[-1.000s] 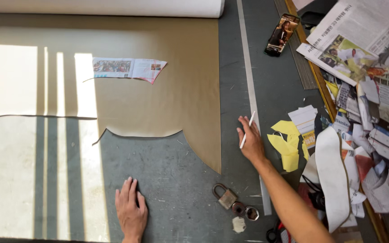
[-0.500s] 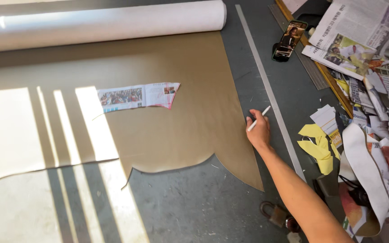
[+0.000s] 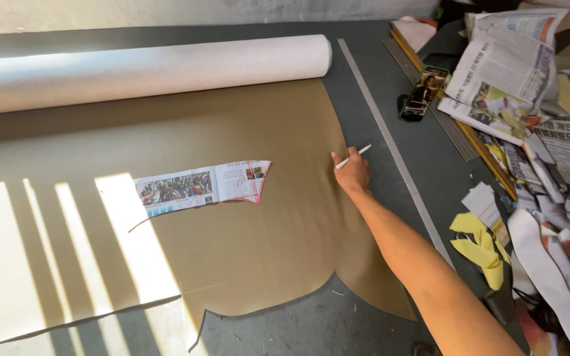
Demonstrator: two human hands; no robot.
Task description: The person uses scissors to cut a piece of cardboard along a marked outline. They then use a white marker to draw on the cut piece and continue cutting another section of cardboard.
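Observation:
My right hand [image 3: 352,174] rests on the right edge of a tan sheet of material [image 3: 265,217] and grips a thin white marking stick [image 3: 353,157]. The sheet unrolls from a long white roll [image 3: 146,69] lying across the far side of the grey table [image 3: 364,86]. A newspaper pattern piece [image 3: 202,187] with a curved red-lined edge lies on the sheet, to the left of my hand. The near edge of the sheet is cut in a wavy outline. My left hand is out of view.
A long metal ruler [image 3: 390,142] runs along the table right of the sheet. A dark small object [image 3: 423,92] lies beyond it. Newspapers [image 3: 506,72], yellow scraps [image 3: 479,244] and white pattern pieces [image 3: 542,270] pile up at the right.
The view has tilted up toward the roll. My right hand with the stick has moved farther up the sheet's right edge. My left hand, on the table a second ago, has left the view.

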